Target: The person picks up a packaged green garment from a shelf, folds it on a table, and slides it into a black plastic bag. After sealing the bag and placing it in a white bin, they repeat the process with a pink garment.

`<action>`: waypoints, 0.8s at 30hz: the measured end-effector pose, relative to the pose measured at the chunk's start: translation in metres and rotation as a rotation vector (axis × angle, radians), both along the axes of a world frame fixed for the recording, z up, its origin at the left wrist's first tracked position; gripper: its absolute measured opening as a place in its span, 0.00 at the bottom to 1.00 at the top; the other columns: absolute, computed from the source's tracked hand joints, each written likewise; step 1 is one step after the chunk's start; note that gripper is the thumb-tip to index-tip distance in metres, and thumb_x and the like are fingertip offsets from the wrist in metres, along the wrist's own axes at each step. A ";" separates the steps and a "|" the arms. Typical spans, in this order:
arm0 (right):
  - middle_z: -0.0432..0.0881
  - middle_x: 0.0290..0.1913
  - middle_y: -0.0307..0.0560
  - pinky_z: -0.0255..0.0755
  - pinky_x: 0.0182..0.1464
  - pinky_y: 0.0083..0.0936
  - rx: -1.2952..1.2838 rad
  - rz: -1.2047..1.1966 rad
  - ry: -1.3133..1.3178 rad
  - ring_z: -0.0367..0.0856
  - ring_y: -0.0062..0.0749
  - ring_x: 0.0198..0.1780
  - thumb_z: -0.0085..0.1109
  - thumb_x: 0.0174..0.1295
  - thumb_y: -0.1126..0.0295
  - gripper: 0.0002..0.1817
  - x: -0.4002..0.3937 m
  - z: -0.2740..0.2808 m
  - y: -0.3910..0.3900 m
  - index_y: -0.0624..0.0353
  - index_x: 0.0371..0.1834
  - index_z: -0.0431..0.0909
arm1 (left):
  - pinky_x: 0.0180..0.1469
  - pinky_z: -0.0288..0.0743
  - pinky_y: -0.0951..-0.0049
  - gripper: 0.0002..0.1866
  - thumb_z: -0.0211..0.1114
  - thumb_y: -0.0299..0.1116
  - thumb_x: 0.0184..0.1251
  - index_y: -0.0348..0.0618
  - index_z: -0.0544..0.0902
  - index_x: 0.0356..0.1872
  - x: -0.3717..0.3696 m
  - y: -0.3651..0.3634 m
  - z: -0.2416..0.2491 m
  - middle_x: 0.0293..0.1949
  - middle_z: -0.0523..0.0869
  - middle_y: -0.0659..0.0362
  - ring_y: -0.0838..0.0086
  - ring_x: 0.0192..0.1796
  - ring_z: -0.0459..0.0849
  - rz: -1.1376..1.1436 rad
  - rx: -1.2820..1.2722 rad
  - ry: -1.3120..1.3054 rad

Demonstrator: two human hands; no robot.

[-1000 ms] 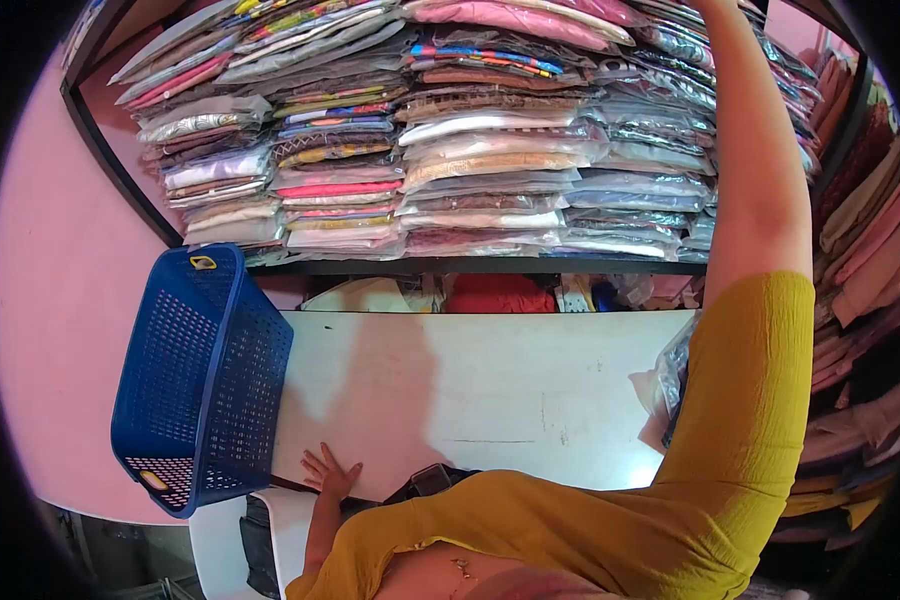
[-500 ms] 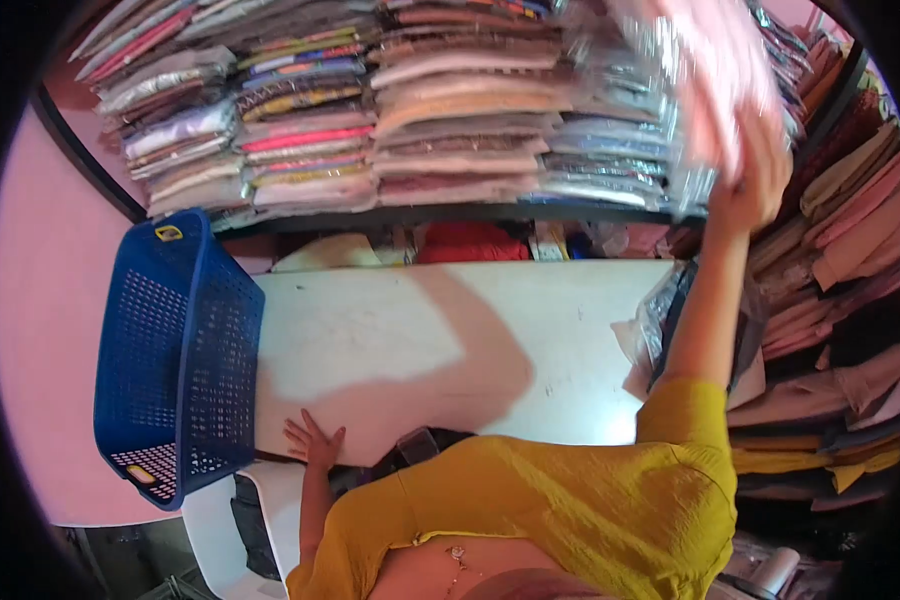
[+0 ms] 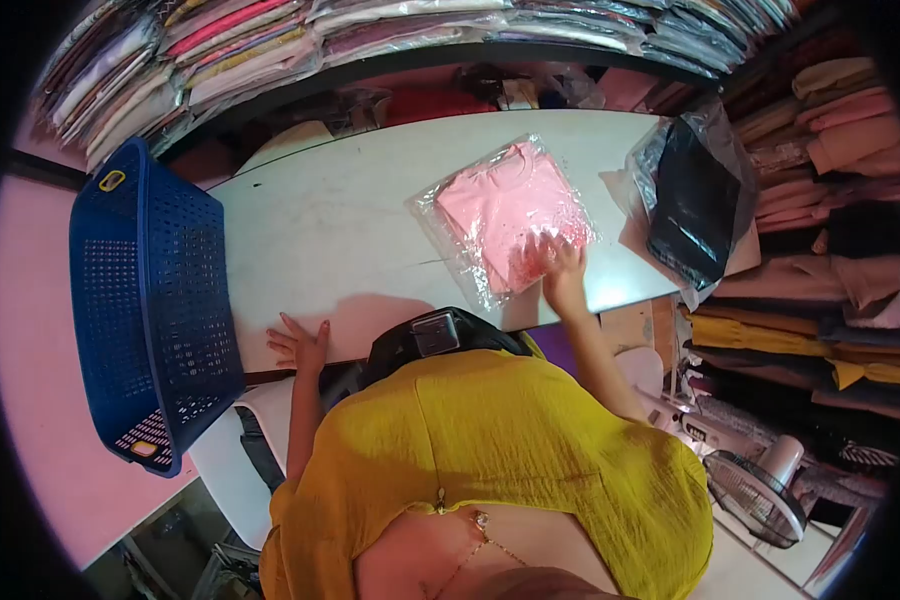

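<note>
A: Left to right, quick. Landmark is the white rectangular table (image 3: 370, 230). What's at its left end?

B: Blue perforated plastic laundry basket (image 3: 150, 310), touching the table's left edge, tipped, part of it hanging past the near corner.

A: Left hand?

B: Left hand (image 3: 303, 345) lies flat on the table's near edge, just right of the basket. Fingers spread, palm down, open, holding nothing.

A: Next along?

B: Black pouch with a clear window (image 3: 435, 335) at the person's chest, right against the table's near edge, between the two hands.

A: The pink thing?

B: Pink folded garment in a clear plastic bag (image 3: 500, 215). Lies flat on the table, right of its middle, turned at an angle to the table's edges.

A: Right hand?

B: Right hand (image 3: 558, 262) is on the bag's near right corner, fingers spread and pressing down on the plastic. Whether any fingers pinch the edge, can't tell.

A: Right end of the table?

B: Black garment in a clear plastic bag (image 3: 695, 200), on the table's right end, overhanging it, apart from the pink one.

A: Behind the table?

B: Shelf of stacked folded garments in plastic (image 3: 270, 40) above the table's far edge.
</note>
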State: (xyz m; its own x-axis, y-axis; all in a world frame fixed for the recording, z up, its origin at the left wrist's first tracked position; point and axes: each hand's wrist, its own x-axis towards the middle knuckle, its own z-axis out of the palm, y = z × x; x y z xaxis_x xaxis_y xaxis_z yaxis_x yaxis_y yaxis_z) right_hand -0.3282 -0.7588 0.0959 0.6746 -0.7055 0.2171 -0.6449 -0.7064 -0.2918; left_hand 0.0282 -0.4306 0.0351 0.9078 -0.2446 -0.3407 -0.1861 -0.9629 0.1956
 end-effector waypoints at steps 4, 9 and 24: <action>0.66 0.64 0.48 0.51 0.62 0.63 -0.032 -0.276 -0.042 0.61 0.50 0.65 0.52 0.53 0.71 0.25 0.013 0.004 -0.047 0.44 0.58 0.72 | 0.56 0.27 0.22 0.58 0.60 0.67 0.50 0.59 0.32 0.72 -0.002 -0.002 0.005 0.69 0.23 0.36 0.37 0.69 0.20 0.004 -0.012 -0.012; 0.73 0.57 0.54 0.57 0.58 0.61 0.050 -0.413 0.050 0.68 0.53 0.61 0.53 0.56 0.60 0.22 0.026 -0.029 -0.041 0.45 0.56 0.73 | 0.56 0.26 0.22 0.57 0.61 0.67 0.50 0.60 0.33 0.72 -0.003 0.000 0.002 0.69 0.23 0.36 0.37 0.70 0.22 0.001 -0.018 -0.024; 0.77 0.51 0.55 0.73 0.44 0.24 0.712 -0.494 -0.573 0.78 0.32 0.46 0.57 0.60 0.63 0.30 0.059 -0.073 -0.165 0.66 0.63 0.63 | 0.60 0.67 0.67 0.32 0.64 0.35 0.61 0.37 0.62 0.64 -0.035 -0.207 0.013 0.64 0.64 0.43 0.58 0.66 0.65 -0.351 -0.978 0.329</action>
State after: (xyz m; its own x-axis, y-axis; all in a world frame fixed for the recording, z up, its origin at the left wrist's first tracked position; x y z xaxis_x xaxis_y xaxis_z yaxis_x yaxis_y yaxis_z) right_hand -0.2694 -0.9234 0.0230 0.2030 -0.9658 -0.1615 -0.4487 0.0549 -0.8920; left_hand -0.0068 -0.6377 0.0483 0.6343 -0.7699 -0.0707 -0.2187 -0.2665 0.9387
